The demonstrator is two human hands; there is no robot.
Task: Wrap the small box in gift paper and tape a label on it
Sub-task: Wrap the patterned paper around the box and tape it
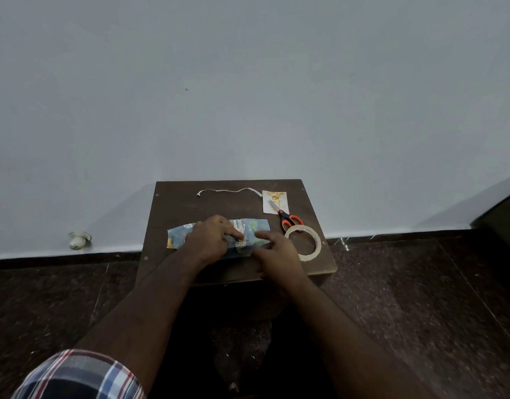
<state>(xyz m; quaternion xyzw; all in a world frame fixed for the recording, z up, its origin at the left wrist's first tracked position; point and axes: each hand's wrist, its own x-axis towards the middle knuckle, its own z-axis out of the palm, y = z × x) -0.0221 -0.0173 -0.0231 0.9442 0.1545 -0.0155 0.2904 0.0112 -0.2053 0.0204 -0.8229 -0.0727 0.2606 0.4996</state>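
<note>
A strip of blue patterned gift paper (177,236) lies across the small dark wooden table (190,203). A small white dotted box (239,226) shows in the paper's middle, partly hidden by my fingers. My left hand (210,240) presses down on the paper and box with its fingers stretched forward. My right hand (277,251) rests at the paper's right part, fingers bent, thumb and forefinger near the box; whether it pinches the paper is unclear. A label card (275,197) with orange print lies at the back right.
Orange-handled scissors (287,218) lie partly on the label card. A roll of tape (303,243) sits by my right hand near the table's right edge. A thin white strip (230,191) lies along the back. A white wall stands behind; dark stone floor surrounds the table.
</note>
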